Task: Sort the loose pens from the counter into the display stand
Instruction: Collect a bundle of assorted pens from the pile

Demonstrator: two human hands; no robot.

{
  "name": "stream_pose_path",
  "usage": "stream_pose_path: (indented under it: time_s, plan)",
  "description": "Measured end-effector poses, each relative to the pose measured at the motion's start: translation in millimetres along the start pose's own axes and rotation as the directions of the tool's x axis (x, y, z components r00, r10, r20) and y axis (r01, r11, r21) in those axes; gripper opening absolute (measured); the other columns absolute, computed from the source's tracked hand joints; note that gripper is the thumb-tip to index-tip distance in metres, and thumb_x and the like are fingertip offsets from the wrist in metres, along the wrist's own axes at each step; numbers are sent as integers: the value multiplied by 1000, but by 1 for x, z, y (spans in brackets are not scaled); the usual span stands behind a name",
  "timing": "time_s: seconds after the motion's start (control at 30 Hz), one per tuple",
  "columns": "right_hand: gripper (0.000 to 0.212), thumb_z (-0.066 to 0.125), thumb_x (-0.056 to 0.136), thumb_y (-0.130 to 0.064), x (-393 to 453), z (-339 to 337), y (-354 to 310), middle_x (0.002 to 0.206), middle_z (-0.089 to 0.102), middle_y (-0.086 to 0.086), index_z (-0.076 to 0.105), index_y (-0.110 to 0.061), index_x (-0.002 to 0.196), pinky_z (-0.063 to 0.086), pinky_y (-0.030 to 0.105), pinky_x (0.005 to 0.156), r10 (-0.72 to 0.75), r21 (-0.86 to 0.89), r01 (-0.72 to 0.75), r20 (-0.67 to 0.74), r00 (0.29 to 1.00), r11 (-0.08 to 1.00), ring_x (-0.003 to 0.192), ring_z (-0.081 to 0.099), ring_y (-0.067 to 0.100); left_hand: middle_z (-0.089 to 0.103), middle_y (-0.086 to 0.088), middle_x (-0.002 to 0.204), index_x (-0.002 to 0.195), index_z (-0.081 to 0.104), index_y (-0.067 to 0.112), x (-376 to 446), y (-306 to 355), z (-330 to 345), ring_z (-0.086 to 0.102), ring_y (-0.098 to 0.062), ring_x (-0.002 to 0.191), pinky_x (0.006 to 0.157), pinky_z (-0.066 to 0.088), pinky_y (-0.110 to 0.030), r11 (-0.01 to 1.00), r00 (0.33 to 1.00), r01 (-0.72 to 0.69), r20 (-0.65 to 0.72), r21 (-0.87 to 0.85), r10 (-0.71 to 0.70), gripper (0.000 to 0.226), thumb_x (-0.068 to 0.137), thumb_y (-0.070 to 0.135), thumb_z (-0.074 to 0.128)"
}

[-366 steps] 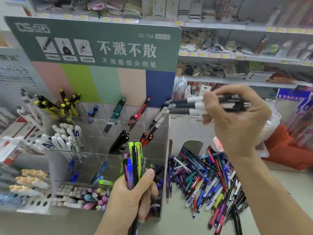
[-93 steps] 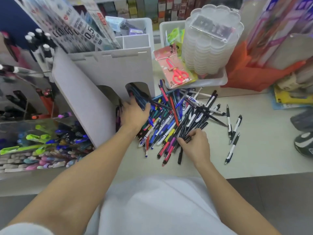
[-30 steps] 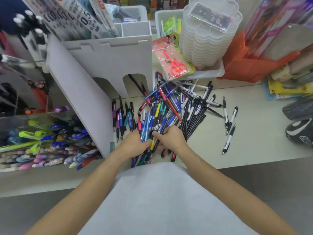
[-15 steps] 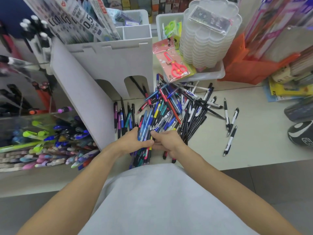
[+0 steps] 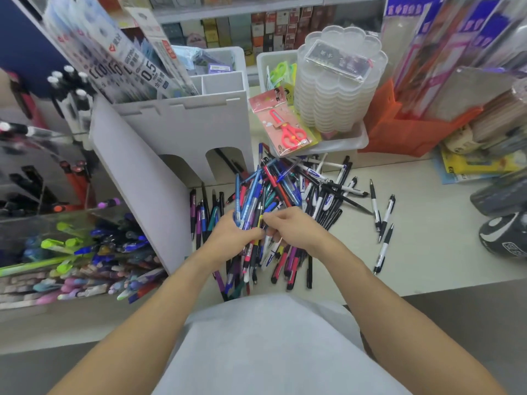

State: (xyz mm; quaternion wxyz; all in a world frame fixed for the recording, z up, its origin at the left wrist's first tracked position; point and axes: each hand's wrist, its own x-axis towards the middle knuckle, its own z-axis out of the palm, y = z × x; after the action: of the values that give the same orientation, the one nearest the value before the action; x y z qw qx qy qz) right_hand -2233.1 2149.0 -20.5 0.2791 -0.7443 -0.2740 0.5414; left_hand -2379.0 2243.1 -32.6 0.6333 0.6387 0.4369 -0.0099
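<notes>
Left grip [image 5: 233, 236] around pens [image 5: 251, 195]

Multicoloured pens [image 5: 281, 195], cream counter [image 5: 433, 252]

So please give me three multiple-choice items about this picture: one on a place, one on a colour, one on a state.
1. Where is the pen pile?
A. on the counter
B. in the white tray
C. on the floor

2. What colour are the packaged scissors?
A. green
B. red
C. black

3. What does the left hand do?
A. lies flat
B. grips a bunch of pens
C. hangs idle

Answers: 1 A, the pens lie beside the white stand. 2 B, the handles are red. 3 B, blue pens stick up from its curled fingers.
</notes>
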Motion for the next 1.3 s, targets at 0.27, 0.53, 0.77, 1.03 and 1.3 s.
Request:
stream_pose_path:
  time_s: [0.27, 0.53, 0.77, 1.03, 1.3]
  plan:
    - [83, 82, 74, -61, 14, -6, 12, 134, 62, 11, 62, -5, 131, 55, 44, 101, 39, 656, -68, 59, 997, 752, 119, 66, 29, 71, -12, 106, 112, 59, 25, -7, 16, 10, 67, -28, 102, 94, 53, -46, 960, 981, 102, 185, -262, -54, 34, 84, 16, 76]
    - [47, 76, 83, -16, 16, 4, 10, 118, 71, 23, 64, 6, 123, 62, 41, 82, -35, 901, -33, 53, 998, 432, 99, 73, 29, 68, -12, 79, 109, 58, 4, -10, 20, 34, 64, -19, 60, 55, 53, -30, 894, 919, 305, 349, -329, -185, 24, 88, 8, 68]
    - [11, 62, 96, 0, 20, -4, 17, 76, 62, 13, 58, -2, 106, 60, 33, 61, 56, 852, 156, -211, 976, 501, 64, 65, 22, 74, -12, 93, 112, 65, 9, -2, 14, 44, 70, -25, 83, 81, 58, -41, 930, 934, 249, 320, -272, -156, 31, 85, 21, 77]
    - [20, 56, 95, 6, 28, -68, 26, 71, 60, 11, 44, -7, 102, 56, 35, 55, 120, 727, 405, -552, 825, 555, 57, 61, 22, 68, -2, 97, 116, 64, 16, 5, -6, 25, 67, -16, 91, 92, 53, -35, 979, 934, 182, 326, -89, -144, 49, 73, 7, 86]
    - [43, 67, 94, -8, 1, -30, 67, 99, 69, 5, 45, -12, 131, 61, 47, 85, 61, 518, 210, -457, 887, 830, 87, 73, 19, 72, -5, 99, 120, 59, 18, 12, -11, 4, 68, -15, 89, 78, 53, -25, 990, 975, 123, 196, -63, -109, 22, 100, 8, 55]
